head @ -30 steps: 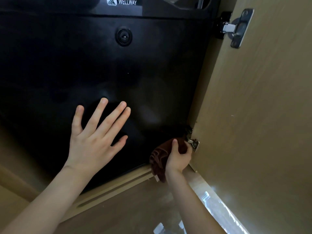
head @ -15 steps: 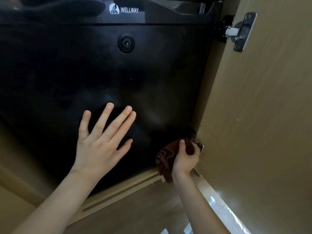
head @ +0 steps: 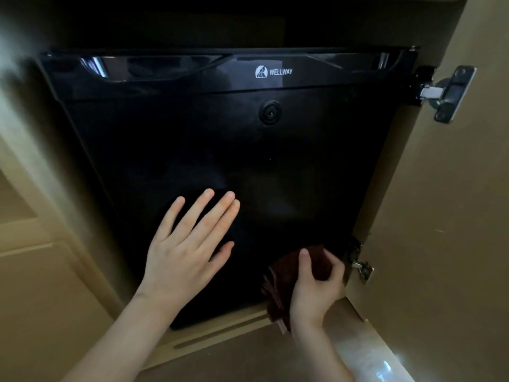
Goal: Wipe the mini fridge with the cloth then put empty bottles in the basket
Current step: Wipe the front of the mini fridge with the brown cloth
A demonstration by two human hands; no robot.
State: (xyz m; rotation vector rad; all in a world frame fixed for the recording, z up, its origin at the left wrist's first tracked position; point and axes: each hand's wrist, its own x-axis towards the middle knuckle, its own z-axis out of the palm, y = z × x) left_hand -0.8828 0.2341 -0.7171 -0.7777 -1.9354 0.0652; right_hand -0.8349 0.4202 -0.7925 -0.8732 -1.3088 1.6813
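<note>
Head has pulled back and the whole door front now shows; hands hardly shifted. Right hand (head: 316, 288): grip clenched round the dark red cloth (head: 283, 274), low at the mini fridge (head: 275, 161) door's right corner. Left hand (head: 190, 244) flat on the door, released. Wiping step (bottles, basket unseen). Next move probably calls for sweeping the cloth upward and across.

Wooden cabinet door (head: 440, 216) (metal hinge (head: 451, 93) attached) stands open.
</note>
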